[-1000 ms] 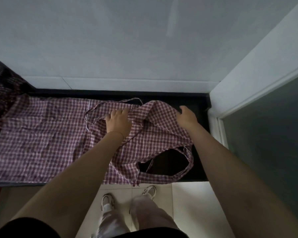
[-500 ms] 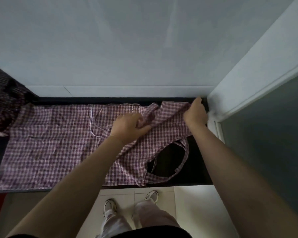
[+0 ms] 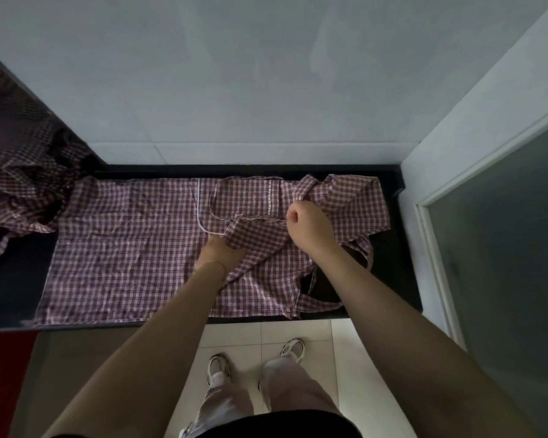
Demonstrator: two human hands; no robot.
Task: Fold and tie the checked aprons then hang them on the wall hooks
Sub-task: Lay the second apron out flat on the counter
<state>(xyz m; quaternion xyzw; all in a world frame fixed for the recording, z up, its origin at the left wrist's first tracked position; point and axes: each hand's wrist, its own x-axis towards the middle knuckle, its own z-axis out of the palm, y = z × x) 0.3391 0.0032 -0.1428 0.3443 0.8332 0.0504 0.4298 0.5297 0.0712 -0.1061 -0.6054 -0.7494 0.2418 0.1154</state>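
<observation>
A purple-and-white checked apron [image 3: 124, 248] lies spread across the black counter [image 3: 13, 295]. My right hand [image 3: 307, 226] grips a bunched part of its upper cloth, lifted over the middle of the apron. My left hand [image 3: 219, 254] lies beneath that raised flap with its fingers hidden under the fabric, so its hold cannot be made out. A thin strap [image 3: 215, 200] loops across the apron's top. The neck loop [image 3: 317, 306] hangs at the counter's front right edge.
A heap of other checked aprons [image 3: 23, 184] is piled at the far left of the counter. A pale tiled wall [image 3: 266, 90] rises behind. A white frame with a dark glass panel [image 3: 503, 232] stands on the right. My feet are on the tiled floor [image 3: 345, 358] below.
My right hand has left the apron's far right corner and come in to the middle, pulling cloth leftward. My left hand has slid down under the flap.
</observation>
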